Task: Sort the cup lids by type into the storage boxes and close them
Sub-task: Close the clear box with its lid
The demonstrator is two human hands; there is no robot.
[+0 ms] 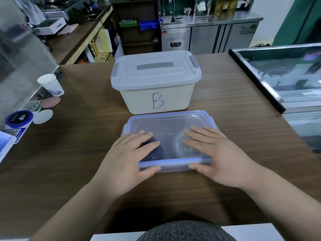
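Two storage boxes stand on the table (83,136): a clear box (173,168) at the near centre and, just beyond it, a white box (156,100) marked B with its cover on and its grey side latches down. The left hand (132,159) and the right hand (217,153) lie released and flat on the clear box's cover (170,122), fingers straight and pressing, with the thumbs set against the near clip (173,162). Inside, a dark lid (157,151) lies at the left and a clear lid (182,146) at the right. Risk: uneven pressure may leave the cover raised at the far edge, so the clips fail to catch. Thumb force on the near clip may push the box away across the smooth table. Both lid types appear to share one box, which would be a sorting error if it stands. The white box's walls hide its contents. The state of the clear box's side and far clips cannot be made out, and how many lids lie under the hands cannot be told.
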